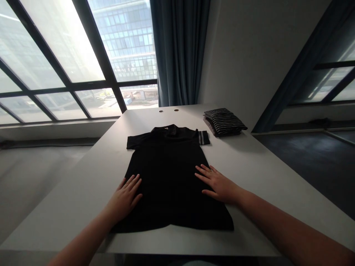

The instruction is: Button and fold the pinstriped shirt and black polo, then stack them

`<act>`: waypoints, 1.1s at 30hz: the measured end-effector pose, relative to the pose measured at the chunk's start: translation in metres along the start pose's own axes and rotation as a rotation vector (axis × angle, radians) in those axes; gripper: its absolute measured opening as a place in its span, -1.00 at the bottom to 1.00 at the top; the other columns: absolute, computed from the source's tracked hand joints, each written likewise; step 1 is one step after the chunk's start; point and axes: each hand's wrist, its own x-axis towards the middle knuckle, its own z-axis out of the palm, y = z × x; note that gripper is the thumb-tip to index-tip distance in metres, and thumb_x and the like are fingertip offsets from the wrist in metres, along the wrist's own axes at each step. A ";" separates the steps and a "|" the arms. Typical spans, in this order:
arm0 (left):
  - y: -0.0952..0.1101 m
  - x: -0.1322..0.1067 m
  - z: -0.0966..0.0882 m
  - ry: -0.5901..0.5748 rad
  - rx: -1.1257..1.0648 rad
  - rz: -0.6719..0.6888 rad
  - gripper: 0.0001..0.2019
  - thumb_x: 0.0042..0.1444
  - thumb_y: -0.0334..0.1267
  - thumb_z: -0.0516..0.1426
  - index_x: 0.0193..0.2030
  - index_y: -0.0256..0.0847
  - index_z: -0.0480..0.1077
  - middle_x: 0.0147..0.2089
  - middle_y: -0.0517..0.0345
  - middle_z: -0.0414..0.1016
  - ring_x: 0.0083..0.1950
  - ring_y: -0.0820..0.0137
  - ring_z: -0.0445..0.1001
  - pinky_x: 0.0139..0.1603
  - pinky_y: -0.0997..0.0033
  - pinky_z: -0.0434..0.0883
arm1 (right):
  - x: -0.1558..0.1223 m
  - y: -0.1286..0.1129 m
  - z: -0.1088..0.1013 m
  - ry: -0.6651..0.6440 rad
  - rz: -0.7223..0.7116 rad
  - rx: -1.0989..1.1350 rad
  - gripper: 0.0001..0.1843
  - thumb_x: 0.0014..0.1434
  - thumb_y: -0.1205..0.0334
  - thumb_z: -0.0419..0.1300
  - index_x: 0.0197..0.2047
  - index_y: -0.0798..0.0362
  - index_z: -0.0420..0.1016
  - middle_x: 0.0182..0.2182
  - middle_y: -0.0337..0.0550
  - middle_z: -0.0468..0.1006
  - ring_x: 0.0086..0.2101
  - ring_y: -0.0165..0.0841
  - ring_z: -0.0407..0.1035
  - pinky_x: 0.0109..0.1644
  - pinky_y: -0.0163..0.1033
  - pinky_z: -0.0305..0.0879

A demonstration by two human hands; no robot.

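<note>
One black T-shirt [166, 177], flat on a white table [266, 173], collar pointing away, long axis running away from the person. Left hand [124, 197] and right hand [217, 183] lie open on its sides, holding nothing. One folded striped garment [225, 122] beyond, to the right.

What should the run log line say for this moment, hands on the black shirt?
left hand: flat on black short-sleeved shirt | right hand: flat on shirt | shirt: spread out on white table | nearby: folded black striped garment

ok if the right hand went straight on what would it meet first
The t-shirt: the right hand rests on it, pointing across it, as far as depth shows.
</note>
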 end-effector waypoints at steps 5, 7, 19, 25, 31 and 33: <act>0.045 -0.006 -0.011 -0.056 -0.102 0.114 -0.35 0.45 0.06 0.01 0.60 0.11 -0.02 0.63 0.06 -0.07 0.61 0.02 0.00 0.52 -0.25 0.15 | -0.026 -0.046 0.011 -0.091 -0.096 0.105 -0.19 0.38 -0.14 0.17 0.58 -0.18 0.04 0.57 -0.06 -0.14 0.52 0.04 -0.21 0.55 0.32 -0.25; 0.053 -0.007 -0.015 -0.085 -0.134 0.130 -0.32 0.42 0.06 0.06 0.61 0.17 -0.05 0.65 0.06 -0.13 0.62 -0.06 -0.04 0.51 -0.35 0.11 | -0.037 -0.055 0.016 -0.140 -0.092 0.131 -0.18 0.37 -0.13 0.18 0.58 -0.22 0.02 0.57 -0.06 -0.16 0.52 0.06 -0.20 0.54 0.36 -0.28; 0.074 -0.022 -0.030 -0.219 -0.210 0.118 -0.13 0.28 0.18 0.15 0.61 0.28 -0.19 0.66 0.05 -0.25 0.62 -0.23 -0.14 0.44 -0.65 -0.11 | -0.064 -0.059 0.007 -0.211 -0.101 0.157 -0.17 0.28 -0.06 0.28 0.54 -0.43 0.06 0.57 -0.22 -0.17 0.52 0.12 -0.26 0.51 0.48 -0.38; 0.072 -0.024 -0.037 -0.217 -0.257 0.133 -0.16 0.26 0.23 0.16 0.59 0.35 -0.11 0.64 0.11 -0.11 0.60 -0.20 -0.04 0.47 -0.56 -0.01 | -0.068 -0.061 0.002 -0.184 -0.115 0.176 -0.10 0.20 -0.05 0.36 0.52 -0.43 0.11 0.56 -0.19 -0.05 0.49 0.15 -0.11 0.52 0.44 -0.25; 0.036 0.043 -0.057 -0.168 -0.255 0.064 -0.48 0.32 0.05 0.11 0.40 0.20 0.38 0.45 0.14 0.37 0.39 0.04 0.41 0.36 -0.03 0.38 | -0.022 -0.046 -0.027 -0.061 -0.115 0.135 -0.41 0.33 -0.13 0.20 0.37 -0.20 0.47 0.24 0.02 0.51 0.15 -0.05 0.45 0.28 0.05 0.35; 0.026 0.092 -0.059 -0.129 -0.249 0.039 -0.57 0.35 -0.04 0.08 0.30 0.08 0.50 0.30 0.07 0.53 0.25 0.10 0.53 0.30 0.08 0.42 | 0.025 -0.036 -0.036 0.055 -0.112 0.110 -0.54 0.35 -0.04 0.20 0.22 -0.10 0.60 0.08 0.01 0.60 0.02 -0.12 0.51 0.20 -0.02 0.39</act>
